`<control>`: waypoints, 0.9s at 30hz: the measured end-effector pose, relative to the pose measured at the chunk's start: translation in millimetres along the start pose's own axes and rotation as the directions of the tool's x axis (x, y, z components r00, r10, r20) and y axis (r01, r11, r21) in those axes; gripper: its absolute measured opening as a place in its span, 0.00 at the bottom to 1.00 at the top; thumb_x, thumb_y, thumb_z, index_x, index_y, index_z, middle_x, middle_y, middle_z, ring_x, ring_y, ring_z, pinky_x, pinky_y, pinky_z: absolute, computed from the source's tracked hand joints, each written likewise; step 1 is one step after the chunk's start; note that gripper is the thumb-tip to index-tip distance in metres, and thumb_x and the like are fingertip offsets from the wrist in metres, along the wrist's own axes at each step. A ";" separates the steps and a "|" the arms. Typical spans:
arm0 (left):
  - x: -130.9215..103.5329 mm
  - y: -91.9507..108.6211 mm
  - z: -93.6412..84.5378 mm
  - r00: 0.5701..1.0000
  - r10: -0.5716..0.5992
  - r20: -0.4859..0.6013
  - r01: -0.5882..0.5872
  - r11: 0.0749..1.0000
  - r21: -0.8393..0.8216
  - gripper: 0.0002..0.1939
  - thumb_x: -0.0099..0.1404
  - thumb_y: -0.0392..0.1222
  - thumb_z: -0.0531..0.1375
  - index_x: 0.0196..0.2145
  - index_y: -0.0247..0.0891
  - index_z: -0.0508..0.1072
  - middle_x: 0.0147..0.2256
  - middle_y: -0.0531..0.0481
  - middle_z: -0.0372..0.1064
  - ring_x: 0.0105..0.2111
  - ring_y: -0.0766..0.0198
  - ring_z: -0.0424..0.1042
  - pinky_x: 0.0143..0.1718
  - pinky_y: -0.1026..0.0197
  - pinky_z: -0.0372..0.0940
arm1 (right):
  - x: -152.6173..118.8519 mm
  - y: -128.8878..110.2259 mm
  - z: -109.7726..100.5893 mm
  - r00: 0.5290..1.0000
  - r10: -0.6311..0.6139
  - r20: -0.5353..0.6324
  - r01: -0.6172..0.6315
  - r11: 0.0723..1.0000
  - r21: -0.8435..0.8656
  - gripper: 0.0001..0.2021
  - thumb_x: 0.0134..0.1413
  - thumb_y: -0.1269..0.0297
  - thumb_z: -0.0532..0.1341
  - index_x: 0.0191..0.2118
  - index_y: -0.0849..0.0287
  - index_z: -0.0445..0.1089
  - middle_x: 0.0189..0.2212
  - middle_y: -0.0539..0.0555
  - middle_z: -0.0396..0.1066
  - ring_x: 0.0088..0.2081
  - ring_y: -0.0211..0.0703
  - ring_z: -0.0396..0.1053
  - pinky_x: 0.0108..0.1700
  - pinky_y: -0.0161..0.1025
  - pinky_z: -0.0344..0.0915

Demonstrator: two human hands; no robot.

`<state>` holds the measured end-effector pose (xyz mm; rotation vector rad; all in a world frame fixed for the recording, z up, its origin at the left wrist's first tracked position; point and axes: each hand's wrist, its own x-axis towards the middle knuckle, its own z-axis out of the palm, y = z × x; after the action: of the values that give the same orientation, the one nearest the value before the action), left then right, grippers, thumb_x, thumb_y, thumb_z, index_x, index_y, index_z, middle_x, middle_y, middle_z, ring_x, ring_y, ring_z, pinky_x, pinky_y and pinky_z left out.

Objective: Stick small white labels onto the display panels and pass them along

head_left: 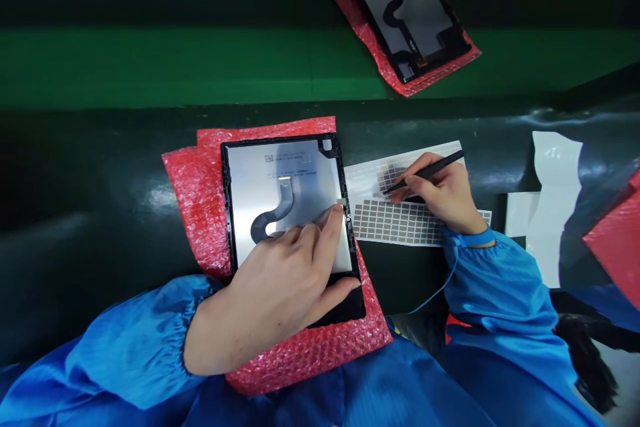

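Note:
A tablet screen panel [250, 200] lies face down in front of me, its silvery back showing a curved dark ribbon cable [285, 200]. My left hand [280, 273] rests on the panel, holding nothing, thumb and index finger spread. The index fingertip touches the right edge by a small pale tab [341, 201]. To the right, my right hand [445, 190] is closed on black tweezers [425, 172]. Their pointed tip is over a sheet of small grey adhesive squares [395, 223]; whether it grips a square is too small to tell.
Red bubble wrap [195, 193] lies beneath the panel. A second screen panel [425, 7] sits on red wrap at the far side, by a green strip [200, 67]. White paper [555, 207] and more red wrap [615, 240] are at right. A blue wrist cord [450, 277] hangs from my right cuff.

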<state>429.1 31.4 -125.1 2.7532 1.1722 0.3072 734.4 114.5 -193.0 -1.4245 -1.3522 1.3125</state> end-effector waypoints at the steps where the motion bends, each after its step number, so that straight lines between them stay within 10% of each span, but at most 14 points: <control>1: -1.5 -0.3 -1.4 1.000 0.009 0.005 -0.009 1.000 -0.012 0.40 0.72 0.56 0.60 0.65 0.15 0.63 0.43 0.32 0.77 0.35 0.52 0.79 0.29 0.56 0.70 | 0.2 -2.1 -1.5 1.000 -0.012 -0.009 0.012 0.999 0.034 0.09 0.50 0.63 0.72 0.30 0.57 0.73 0.23 0.53 0.79 0.21 0.49 0.79 0.24 0.42 0.78; 6: -18.7 -4.1 -12.2 0.998 0.062 0.023 -0.059 0.992 -0.112 0.34 0.76 0.55 0.55 0.65 0.19 0.65 0.48 0.33 0.76 0.42 0.48 0.79 0.38 0.51 0.73 | -7.4 -43.9 13.5 0.990 -0.139 -0.018 0.140 0.979 0.145 0.08 0.52 0.66 0.75 0.31 0.61 0.76 0.25 0.56 0.80 0.21 0.50 0.79 0.25 0.44 0.79; 13: -46.0 -23.3 -20.3 0.996 0.033 0.085 -0.034 0.999 0.008 0.34 0.76 0.53 0.54 0.66 0.20 0.66 0.28 0.41 0.77 0.26 0.52 0.76 0.44 0.46 0.69 | -22.2 -118.1 118.0 0.952 -0.257 0.166 0.249 0.966 0.069 0.02 0.63 0.69 0.69 0.38 0.60 0.76 0.30 0.57 0.83 0.27 0.52 0.83 0.30 0.44 0.83; 19: -50.1 -34.3 -16.6 0.990 0.053 0.131 -0.054 0.999 0.000 0.31 0.74 0.45 0.56 0.66 0.17 0.64 0.30 0.39 0.79 0.29 0.49 0.78 0.58 0.36 0.61 | -6.3 -114.7 183.9 0.952 -0.140 0.273 0.133 0.990 0.043 0.07 0.65 0.61 0.68 0.38 0.57 0.71 0.31 0.53 0.83 0.31 0.46 0.84 0.33 0.36 0.82; 27: -43.0 -43.4 -15.0 0.994 0.033 0.107 -0.024 0.996 -0.081 0.28 0.69 0.44 0.62 0.62 0.25 0.72 0.24 0.45 0.76 0.28 0.49 0.76 0.58 0.36 0.60 | 8.9 -108.3 193.6 0.968 -0.041 0.247 0.050 0.998 -0.030 0.10 0.63 0.56 0.69 0.37 0.55 0.73 0.32 0.53 0.83 0.31 0.46 0.84 0.32 0.38 0.83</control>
<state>366.1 30.8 -125.1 2.6832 1.0718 0.1997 523.0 116.2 -125.1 -1.2775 -1.5680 1.4788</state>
